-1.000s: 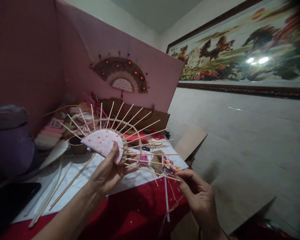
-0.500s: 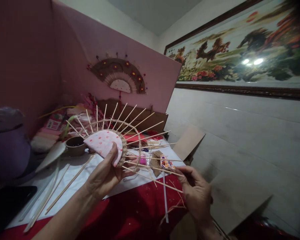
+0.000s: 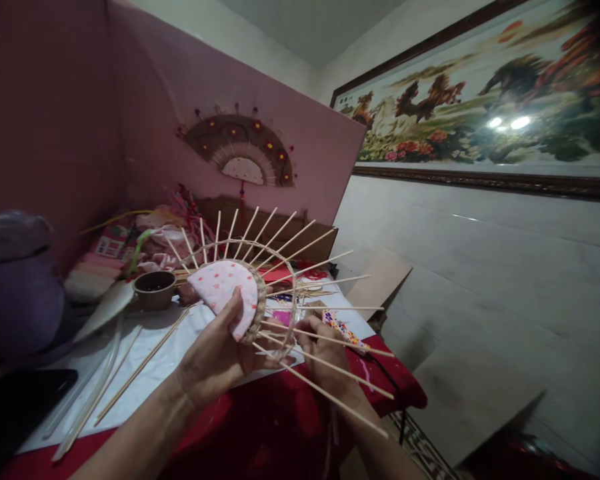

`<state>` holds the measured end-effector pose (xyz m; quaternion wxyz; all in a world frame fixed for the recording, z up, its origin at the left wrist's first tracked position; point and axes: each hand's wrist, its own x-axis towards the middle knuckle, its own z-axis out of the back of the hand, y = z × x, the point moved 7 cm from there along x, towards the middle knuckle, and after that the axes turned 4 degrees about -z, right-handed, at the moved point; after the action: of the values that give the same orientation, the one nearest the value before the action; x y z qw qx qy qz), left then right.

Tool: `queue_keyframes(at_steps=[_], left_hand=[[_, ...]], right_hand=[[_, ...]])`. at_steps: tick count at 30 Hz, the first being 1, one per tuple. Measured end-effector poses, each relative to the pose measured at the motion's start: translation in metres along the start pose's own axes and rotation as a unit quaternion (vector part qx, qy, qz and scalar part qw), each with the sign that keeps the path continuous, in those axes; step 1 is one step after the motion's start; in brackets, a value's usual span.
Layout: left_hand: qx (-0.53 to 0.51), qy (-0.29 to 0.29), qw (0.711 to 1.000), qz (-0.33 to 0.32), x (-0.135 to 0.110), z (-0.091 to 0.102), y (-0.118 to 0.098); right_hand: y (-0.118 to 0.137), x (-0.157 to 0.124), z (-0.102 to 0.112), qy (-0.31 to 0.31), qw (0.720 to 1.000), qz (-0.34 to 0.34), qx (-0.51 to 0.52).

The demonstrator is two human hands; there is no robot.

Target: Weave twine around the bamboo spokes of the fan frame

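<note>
A half-round fan frame of thin wooden sticks carries a white half-disc with pink dots point(image 3: 223, 287) at its base. My left hand point(image 3: 220, 353) is closed around this base, thumb over the dotted face and fingers behind. Brown twine forms an outer ring point(image 3: 294, 283) across the spread sticks point(image 3: 330, 257). My right hand point(image 3: 327, 347) reaches behind the lower right sticks, its bent fingers closed at the twine of that ring; their tips are partly hidden. Several lower sticks pass in front of this hand.
A finished-looking brown fan point(image 3: 240, 143) hangs on the pink board. A brown cup point(image 3: 155, 290), loose sticks point(image 3: 145, 363), a dark phone-like slab point(image 3: 30, 413) and a floral strip point(image 3: 345, 330) lie about the table. A purple bucket point(image 3: 20, 300) stands left; cardboard point(image 3: 380, 283) leans by the wall.
My right hand has moved left and inward, from the stick ends to the twine ring. The fan frame has shifted slightly right and tilted, its lower sticks pointing further down.
</note>
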<state>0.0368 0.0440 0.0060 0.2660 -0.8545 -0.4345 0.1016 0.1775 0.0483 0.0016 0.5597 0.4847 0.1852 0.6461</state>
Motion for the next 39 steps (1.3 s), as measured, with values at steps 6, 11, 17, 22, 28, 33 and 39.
queue_keyframes(at_steps=[6, 11, 17, 22, 28, 33, 39], left_hand=[[-0.016, 0.004, 0.998, 0.055, -0.004, -0.003, 0.010], [-0.007, 0.052, 0.997, 0.050, -0.004, -0.012, 0.009], [0.010, 0.059, 0.997, 0.038, -0.003, -0.010, 0.009], [0.004, 0.041, 0.998, 0.037, 0.000, -0.004, 0.010], [-0.001, 0.023, 1.000, 0.001, 0.001, -0.002, 0.004], [-0.006, -0.006, 1.000, -0.012, 0.002, 0.003, 0.000], [0.002, 0.007, 1.000, -0.008, 0.003, 0.000, 0.002]], right_hand=[[0.020, 0.008, -0.001, -0.012, 0.999, 0.036, -0.001], [0.027, 0.006, 0.003, -0.041, 0.998, 0.039, 0.003], [0.020, 0.006, 0.000, -0.055, 0.998, 0.024, 0.005], [0.015, 0.011, -0.006, -0.043, 0.998, 0.025, -0.024], [0.008, 0.009, -0.014, 0.039, 0.995, 0.000, 0.092], [0.000, 0.001, -0.027, 0.176, 0.936, -0.110, 0.285], [0.011, -0.007, -0.019, 0.250, 0.855, -0.129, 0.436]])
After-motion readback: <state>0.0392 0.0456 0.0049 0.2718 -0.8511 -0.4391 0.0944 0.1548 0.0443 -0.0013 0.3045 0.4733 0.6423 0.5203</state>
